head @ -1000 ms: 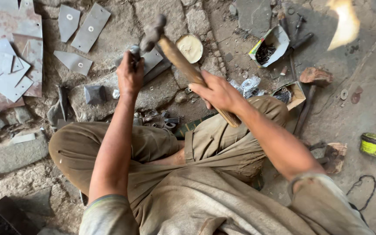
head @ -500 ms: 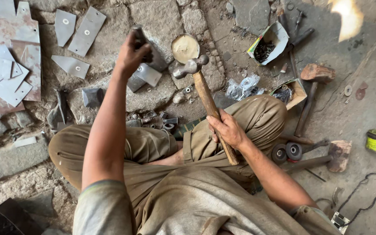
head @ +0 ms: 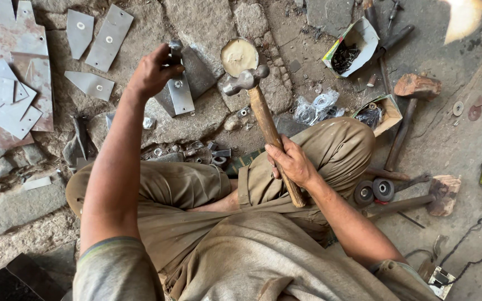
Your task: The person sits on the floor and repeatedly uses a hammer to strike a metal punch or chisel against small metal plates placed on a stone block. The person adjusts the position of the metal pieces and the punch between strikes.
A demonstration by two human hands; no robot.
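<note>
Left hand (head: 153, 71) pinched punch (head: 175, 51) over metal plate (head: 178, 93); right hand (head: 291, 163) gripped hammer (head: 264, 118). Open carton (head: 364, 38) held dark screws (head: 343, 57).

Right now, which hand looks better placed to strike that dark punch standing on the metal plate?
The right hand, probably. It already grips the wooden-handled ball-peen hammer, whose head hangs close beside the plate. The left hand is busy holding the dark metal punch upright on the grey metal plate.
</note>
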